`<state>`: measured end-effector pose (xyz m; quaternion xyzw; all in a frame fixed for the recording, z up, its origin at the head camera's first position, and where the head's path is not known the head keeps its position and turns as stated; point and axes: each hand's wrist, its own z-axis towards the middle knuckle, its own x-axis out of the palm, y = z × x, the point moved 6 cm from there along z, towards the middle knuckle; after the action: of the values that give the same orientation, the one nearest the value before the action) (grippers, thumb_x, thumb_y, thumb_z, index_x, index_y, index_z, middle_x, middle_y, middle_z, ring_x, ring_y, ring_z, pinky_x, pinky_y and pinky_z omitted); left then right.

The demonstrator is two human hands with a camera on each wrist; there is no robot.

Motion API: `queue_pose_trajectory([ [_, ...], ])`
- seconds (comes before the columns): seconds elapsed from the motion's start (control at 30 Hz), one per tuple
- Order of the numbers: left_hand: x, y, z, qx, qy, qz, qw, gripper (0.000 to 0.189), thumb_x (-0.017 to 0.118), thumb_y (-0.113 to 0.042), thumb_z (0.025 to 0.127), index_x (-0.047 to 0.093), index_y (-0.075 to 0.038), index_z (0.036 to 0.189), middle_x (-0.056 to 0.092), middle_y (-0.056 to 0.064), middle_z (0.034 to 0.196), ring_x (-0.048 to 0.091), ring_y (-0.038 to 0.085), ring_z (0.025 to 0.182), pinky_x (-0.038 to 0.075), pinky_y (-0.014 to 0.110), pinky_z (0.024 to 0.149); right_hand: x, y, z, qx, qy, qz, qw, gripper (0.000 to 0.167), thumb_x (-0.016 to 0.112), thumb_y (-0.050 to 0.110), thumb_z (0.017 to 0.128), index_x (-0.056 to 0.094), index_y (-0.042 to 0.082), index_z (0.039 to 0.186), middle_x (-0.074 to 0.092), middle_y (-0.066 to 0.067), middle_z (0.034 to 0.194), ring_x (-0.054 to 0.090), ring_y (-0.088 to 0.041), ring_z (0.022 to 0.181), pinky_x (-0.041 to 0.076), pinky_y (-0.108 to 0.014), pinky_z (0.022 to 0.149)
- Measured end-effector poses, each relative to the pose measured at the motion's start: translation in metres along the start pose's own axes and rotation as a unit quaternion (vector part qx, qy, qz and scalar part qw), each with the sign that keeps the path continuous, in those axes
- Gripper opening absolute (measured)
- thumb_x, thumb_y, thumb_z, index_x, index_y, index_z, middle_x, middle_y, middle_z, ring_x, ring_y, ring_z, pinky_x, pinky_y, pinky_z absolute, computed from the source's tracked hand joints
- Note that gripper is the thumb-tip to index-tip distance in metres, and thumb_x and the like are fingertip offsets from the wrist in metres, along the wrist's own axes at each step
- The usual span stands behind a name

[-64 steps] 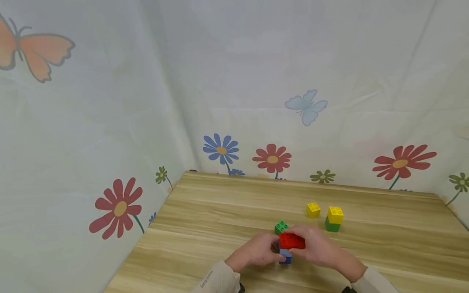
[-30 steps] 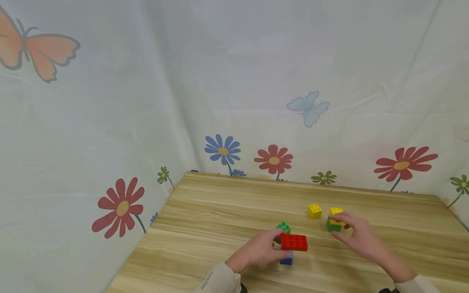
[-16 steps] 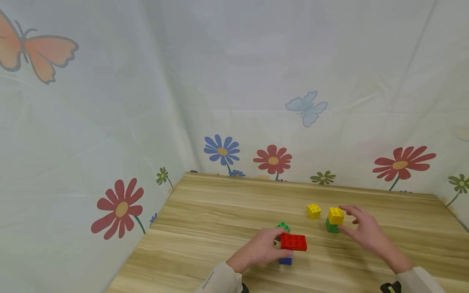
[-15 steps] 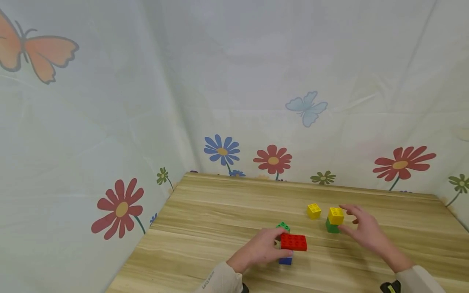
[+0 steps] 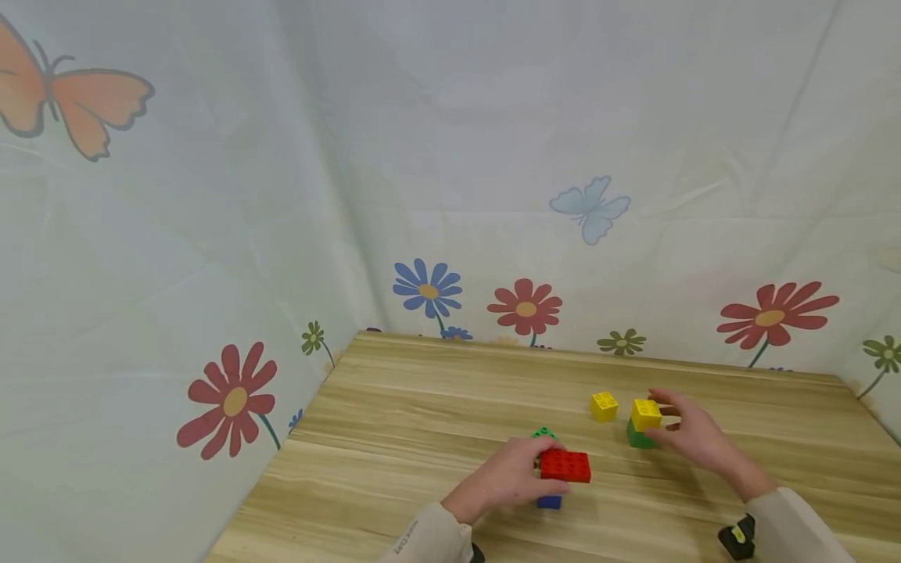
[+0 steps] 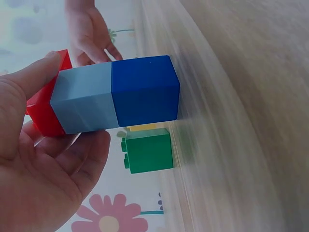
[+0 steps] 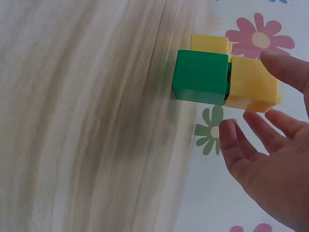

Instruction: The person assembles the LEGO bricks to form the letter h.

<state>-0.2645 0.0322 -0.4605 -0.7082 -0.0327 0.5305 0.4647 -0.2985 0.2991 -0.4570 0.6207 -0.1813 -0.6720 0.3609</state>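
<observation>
My left hand grips a small tower of toy bricks: a flat red brick on top, a light blue brick in the middle and a dark blue brick at the base. The thumb presses on the red brick and the fingers curl under it. Just behind the tower stands a green brick, partly hidden from the head. My right hand reaches around a yellow brick, thumb and fingertips right at its sides. That yellow brick sits on another green brick, a narrow gap showing between them.
A single yellow brick stands just left of the yellow-and-green stack. The wooden table ends at a pale curtain printed with flowers and butterflies, at the back and left.
My right hand has let go of the red brick and moved right to the yellow-and-green stack; its fingers have come closer around the yellow brick. My left hand still holds the tower in place.
</observation>
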Motion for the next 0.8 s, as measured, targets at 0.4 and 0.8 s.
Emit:
queue_pose_trajectory([
  [0.4,0.002,-0.001,0.002,-0.009,0.002,-0.005,0.9999,0.039,0.073,-0.033,0.083,0.059,-0.024,0.118,0.058,-0.016,0.091,0.052,0.002,0.074,0.044,0.02,0.067,0.007,-0.005,0.005,0.031,0.035,0.018,0.9988,0.062,0.069,0.021,0.088,0.039,-0.009,0.134,0.048,-0.03,0.127,0.051,-0.041,0.107,0.046,-0.051,0.086],
  [0.8,0.005,0.002,0.003,-0.005,0.012,0.0,0.9999,0.036,0.071,-0.035,0.085,0.06,-0.021,0.117,0.056,-0.016,0.086,0.051,0.003,0.069,0.044,0.02,0.061,0.011,-0.009,0.008,0.02,0.031,0.014,0.9992,0.053,0.07,0.018,0.087,0.046,-0.01,0.125,0.056,-0.023,0.114,0.055,-0.036,0.099,0.05,-0.045,0.081],
])
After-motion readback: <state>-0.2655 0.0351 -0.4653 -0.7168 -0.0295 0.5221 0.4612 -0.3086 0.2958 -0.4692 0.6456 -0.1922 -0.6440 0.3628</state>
